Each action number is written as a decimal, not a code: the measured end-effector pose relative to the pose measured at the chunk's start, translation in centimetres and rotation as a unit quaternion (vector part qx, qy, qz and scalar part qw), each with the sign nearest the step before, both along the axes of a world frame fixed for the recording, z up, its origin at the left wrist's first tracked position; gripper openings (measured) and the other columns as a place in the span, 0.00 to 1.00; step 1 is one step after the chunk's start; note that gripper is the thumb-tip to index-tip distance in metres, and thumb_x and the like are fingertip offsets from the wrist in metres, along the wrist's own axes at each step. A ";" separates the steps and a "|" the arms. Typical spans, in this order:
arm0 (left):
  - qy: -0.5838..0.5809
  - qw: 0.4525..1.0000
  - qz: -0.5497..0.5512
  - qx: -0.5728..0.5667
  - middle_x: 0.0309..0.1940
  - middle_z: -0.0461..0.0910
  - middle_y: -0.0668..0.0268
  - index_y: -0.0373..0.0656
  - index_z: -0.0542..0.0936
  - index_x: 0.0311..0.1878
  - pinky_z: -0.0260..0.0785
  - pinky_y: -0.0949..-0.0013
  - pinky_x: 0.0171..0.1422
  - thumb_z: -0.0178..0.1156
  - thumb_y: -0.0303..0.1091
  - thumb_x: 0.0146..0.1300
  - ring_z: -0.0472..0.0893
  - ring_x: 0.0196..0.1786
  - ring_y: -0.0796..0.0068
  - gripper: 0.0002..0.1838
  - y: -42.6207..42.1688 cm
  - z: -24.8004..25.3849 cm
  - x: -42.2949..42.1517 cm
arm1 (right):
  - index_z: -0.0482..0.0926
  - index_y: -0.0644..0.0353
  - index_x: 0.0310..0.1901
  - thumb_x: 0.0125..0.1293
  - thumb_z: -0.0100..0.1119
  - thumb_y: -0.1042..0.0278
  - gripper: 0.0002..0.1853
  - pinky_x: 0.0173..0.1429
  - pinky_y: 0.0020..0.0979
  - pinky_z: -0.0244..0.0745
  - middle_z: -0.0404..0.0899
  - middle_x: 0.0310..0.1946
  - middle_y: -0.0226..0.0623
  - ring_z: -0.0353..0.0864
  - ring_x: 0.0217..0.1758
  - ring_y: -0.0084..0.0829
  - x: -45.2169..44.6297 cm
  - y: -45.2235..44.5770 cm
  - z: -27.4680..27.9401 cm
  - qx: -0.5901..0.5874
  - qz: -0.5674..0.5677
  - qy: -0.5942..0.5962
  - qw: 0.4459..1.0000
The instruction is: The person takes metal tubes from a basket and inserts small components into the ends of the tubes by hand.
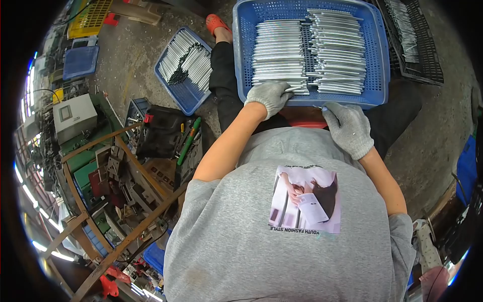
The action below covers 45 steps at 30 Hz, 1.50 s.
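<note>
The floor point(126, 70) was spread with baskets, tools and parts. At the near side, the view was filled by a grey shirt point(221, 221) with a printed picture on its front. On the left, machine parts were partly crossed by a brown frame point(135, 232).

The large basket point(376, 60), blue and meshed, was set at the far side, just beyond the shirt. Near its right wall, a black crate point(427, 58) was placed, and to its left, well apart, a small blue basket point(188, 104) was seen at a tilt. Farther left, a grey box point(75, 117) was seen, with a black case point(158, 132) lying to its right.

Two stacks of silvery rods were held in the large basket: a left stack point(279, 53) and a right stack point(338, 50), with a narrow gap between. More rods were contained in the small basket and the crate.

Both hands were covered by grey gloves. The left hand point(270, 96) was laid over the near left rim, its fingers curled at the nearest rods of the left stack; whether a rod was clamped could not be told. The right hand point(348, 130) was held at the near rim, thumb and fingers bent close together, and a small pale tip was seen beside them; whether it was gripped could not be told.
</note>
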<state>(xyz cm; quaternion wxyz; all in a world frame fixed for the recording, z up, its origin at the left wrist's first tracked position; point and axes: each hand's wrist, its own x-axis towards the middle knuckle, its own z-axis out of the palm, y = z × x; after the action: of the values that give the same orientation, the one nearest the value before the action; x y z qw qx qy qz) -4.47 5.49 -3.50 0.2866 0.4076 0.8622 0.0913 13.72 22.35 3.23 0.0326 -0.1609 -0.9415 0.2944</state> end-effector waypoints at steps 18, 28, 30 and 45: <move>-0.244 0.967 0.068 0.037 0.43 0.87 0.61 0.42 0.84 0.53 0.76 0.58 0.53 0.58 0.26 0.68 0.83 0.41 0.54 0.12 -0.9 0.7 -0.9 | 0.87 0.55 0.36 0.67 0.63 0.66 0.06 0.37 0.38 0.79 0.90 0.28 0.34 0.85 0.26 0.43 0.4 -0.2 -0.9 0.048 0.024 0.004 0.999; 0.039 0.958 -0.065 0.276 0.42 0.86 0.63 0.46 0.85 0.53 0.72 0.61 0.55 0.62 0.21 0.53 0.81 0.43 0.59 0.22 -3.7 1.2 0.8 | 0.86 0.54 0.39 0.67 0.63 0.67 0.04 0.52 0.35 0.76 0.89 0.26 0.29 0.83 0.26 0.36 -0.8 -0.7 0.2 0.043 0.045 0.071 0.996; 0.016 0.959 -0.059 0.277 0.43 0.86 0.63 0.46 0.85 0.53 0.72 0.61 0.55 0.62 0.22 0.53 0.81 0.43 0.58 0.22 -4.0 1.8 1.0 | 0.86 0.54 0.39 0.67 0.63 0.67 0.04 0.53 0.34 0.75 0.89 0.26 0.29 0.83 0.26 0.36 -0.8 -0.7 0.1 0.039 0.048 0.076 0.995; 0.015 0.949 -0.044 0.312 0.39 0.82 0.68 0.50 0.85 0.51 0.69 0.61 0.51 0.65 0.30 0.57 0.80 0.41 0.62 0.16 -4.6 2.7 2.4 | 0.88 0.55 0.42 0.68 0.64 0.66 0.07 0.57 0.33 0.75 0.89 0.27 0.31 0.83 0.29 0.37 -1.2 -1.0 0.8 0.067 0.100 0.003 0.993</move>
<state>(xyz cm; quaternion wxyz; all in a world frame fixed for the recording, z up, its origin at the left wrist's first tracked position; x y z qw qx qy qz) -2.12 0.87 -0.76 0.1359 0.5159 0.7757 0.3373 12.53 21.34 4.04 0.0167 -0.0622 -0.9704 0.2330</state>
